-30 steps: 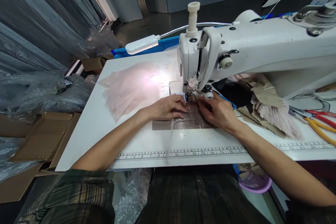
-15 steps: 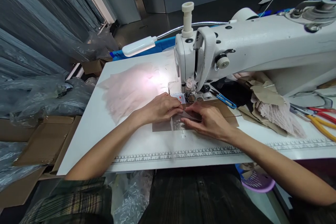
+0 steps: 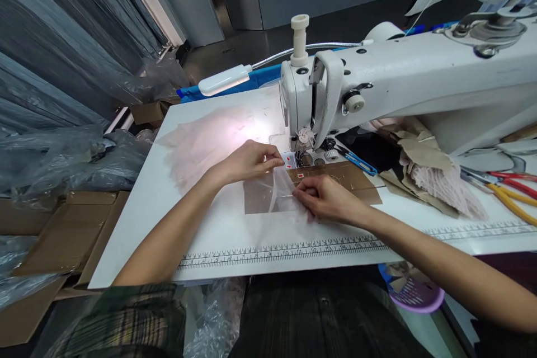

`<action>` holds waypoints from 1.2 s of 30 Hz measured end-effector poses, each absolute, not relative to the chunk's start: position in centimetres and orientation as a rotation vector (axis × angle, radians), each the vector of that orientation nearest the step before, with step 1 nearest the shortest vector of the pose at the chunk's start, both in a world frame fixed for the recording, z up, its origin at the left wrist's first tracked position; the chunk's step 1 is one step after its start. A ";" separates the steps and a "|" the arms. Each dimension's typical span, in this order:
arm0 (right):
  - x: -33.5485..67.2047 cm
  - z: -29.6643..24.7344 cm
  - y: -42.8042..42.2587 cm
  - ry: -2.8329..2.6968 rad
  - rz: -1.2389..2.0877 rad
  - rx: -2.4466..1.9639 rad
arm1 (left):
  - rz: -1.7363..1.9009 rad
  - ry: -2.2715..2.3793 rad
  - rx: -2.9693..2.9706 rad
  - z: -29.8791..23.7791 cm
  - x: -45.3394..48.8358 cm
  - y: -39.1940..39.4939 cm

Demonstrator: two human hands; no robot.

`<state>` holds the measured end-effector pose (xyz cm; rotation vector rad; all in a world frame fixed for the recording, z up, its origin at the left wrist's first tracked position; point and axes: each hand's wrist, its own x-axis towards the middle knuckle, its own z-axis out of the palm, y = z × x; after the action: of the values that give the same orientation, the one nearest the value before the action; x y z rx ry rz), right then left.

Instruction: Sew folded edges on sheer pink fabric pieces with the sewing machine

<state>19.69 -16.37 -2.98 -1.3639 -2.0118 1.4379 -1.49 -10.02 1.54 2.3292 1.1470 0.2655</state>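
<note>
Between my two hands a piece of thin, see-through fabric (image 3: 277, 189) is stretched in front of the sewing machine (image 3: 300, 100). My left hand (image 3: 254, 161) pinches its upper left edge close to the needle plate. With thumb and fingers pressed together, my right hand (image 3: 321, 196) grips its right side. Beneath the fabric lies a flat brown board (image 3: 348, 179), and small red marks show on the plate beside the presser foot. A pale pink sheer fabric (image 3: 205, 148) is spread on the white table to the left.
Blue thread snips (image 3: 361, 164), fabric scraps (image 3: 436, 179) and yellow-handled scissors (image 3: 514, 204) lie right, under and beside the machine arm. A printed ruler (image 3: 277, 253) runs along the table's front edge. Cardboard boxes (image 3: 69, 229) stand at left; a purple basket (image 3: 419, 299) sits below.
My hands have moved apart, the left one slightly up and left, the right one slightly lower. The see-through fabric between them is now opened out and more of it shows.
</note>
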 end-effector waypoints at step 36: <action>23.9 -4.4 -12.4 -2.241 0.749 -1.178 | 0.716 0.564 3.034 -4.1 -0.8 -15.7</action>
<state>23.91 -12.39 -4.43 -1.1782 -2.2409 0.7486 -0.78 -15.65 -4.15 3.0340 0.5638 0.7162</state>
